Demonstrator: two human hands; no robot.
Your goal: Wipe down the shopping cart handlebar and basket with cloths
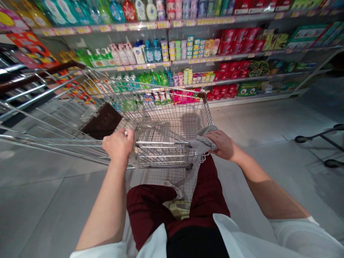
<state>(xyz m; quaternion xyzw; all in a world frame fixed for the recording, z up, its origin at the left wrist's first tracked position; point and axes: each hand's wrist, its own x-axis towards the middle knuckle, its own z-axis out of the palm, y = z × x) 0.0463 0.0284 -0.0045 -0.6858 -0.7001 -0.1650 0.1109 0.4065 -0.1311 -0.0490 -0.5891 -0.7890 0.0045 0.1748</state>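
My left hand [119, 145] is closed in a fist at the near rim of a metal shopping cart [163, 143]. A pale, blurred, bottle-like object [134, 157] shows along the fist's right side and hangs below it; its kind is unclear. At the cart's right front corner, my right hand [221, 144] presses a crumpled grey cloth [202, 143] over the wire rim, fingers curled on it. The cart's wire basket holds no goods that I can see. A dark brown panel [102, 121] sits inside toward the handle [40, 75].
Beyond the cart, store shelves [172, 61] carry pump bottles, jars and red packs. An orange display strip [33, 50] stands at the left. Dark wheels on a metal frame [317, 137] are at the right. My legs [209, 186] are close to the cart on the tiled floor [249, 122].
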